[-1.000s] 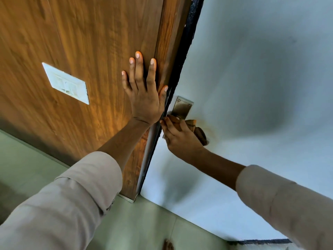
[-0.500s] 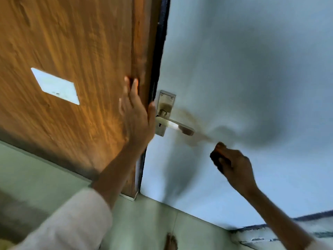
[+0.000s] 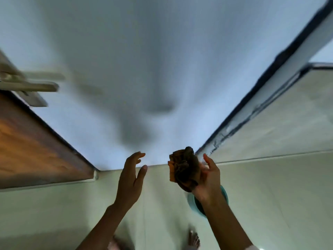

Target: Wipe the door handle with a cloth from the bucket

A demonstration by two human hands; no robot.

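A bunched brown cloth [image 3: 183, 168] sits in my right hand [image 3: 209, 175], held up in front of me above the floor. My left hand [image 3: 130, 177] hovers just left of it, fingers apart and holding nothing. The metal door handle [image 3: 30, 86] is blurred at the far left edge, on the white door [image 3: 144, 51], well away from both hands. Directly under my right wrist, part of a teal bucket [image 3: 193, 202] rim shows on the floor.
The brown wooden door frame panel [image 3: 32, 145] runs along the left. Pale floor tiles [image 3: 270, 204] fill the lower part. A dark-edged frame and tiled wall [image 3: 270, 109] stand at the right. My bare foot [image 3: 193, 239] shows at the bottom.
My right hand left the handle and dropped with the cloth toward the bucket. My left hand came off the wooden panel and lowered. The view swung right and down.
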